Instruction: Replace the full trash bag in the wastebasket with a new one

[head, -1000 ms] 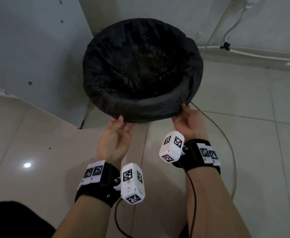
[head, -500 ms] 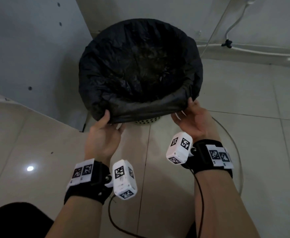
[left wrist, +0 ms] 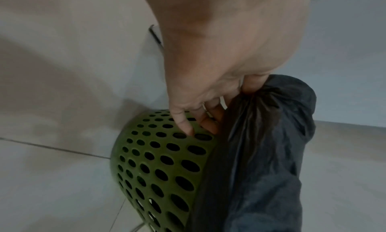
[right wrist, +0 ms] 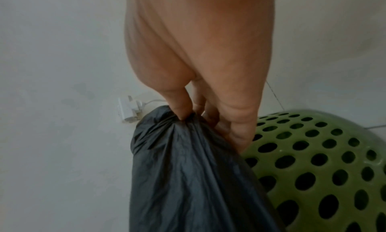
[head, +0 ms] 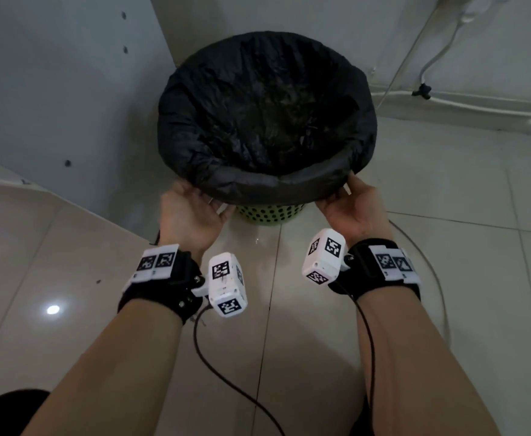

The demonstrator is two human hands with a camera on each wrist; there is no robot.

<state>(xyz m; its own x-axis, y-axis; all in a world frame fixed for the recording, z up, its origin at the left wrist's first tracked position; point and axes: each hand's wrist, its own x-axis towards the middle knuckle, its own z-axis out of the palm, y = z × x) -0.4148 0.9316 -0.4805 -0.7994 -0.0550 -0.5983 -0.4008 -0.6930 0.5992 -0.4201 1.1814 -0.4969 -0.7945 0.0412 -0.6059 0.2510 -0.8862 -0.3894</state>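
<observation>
Counted across the views: one black trash bag (head: pixel 267 127), folded over one green perforated wastebasket (head: pixel 265 214). Two hands at the bag's near hem: one left hand (head: pixel 188 215), one right hand (head: pixel 350 210). Two black wrist straps, one per forearm: (head: pixel 163 283) and (head: pixel 380 267). Two white wrist cameras with square black-and-white markers: (head: pixel 228 284) and (head: pixel 324 256). One white wall plug (right wrist: pixel 129 111) in the right wrist view. One bright light reflection (head: pixel 53 309) on the floor tiles. Three dark holes visible in the grey panel (head: pixel 69 89) at left.
</observation>
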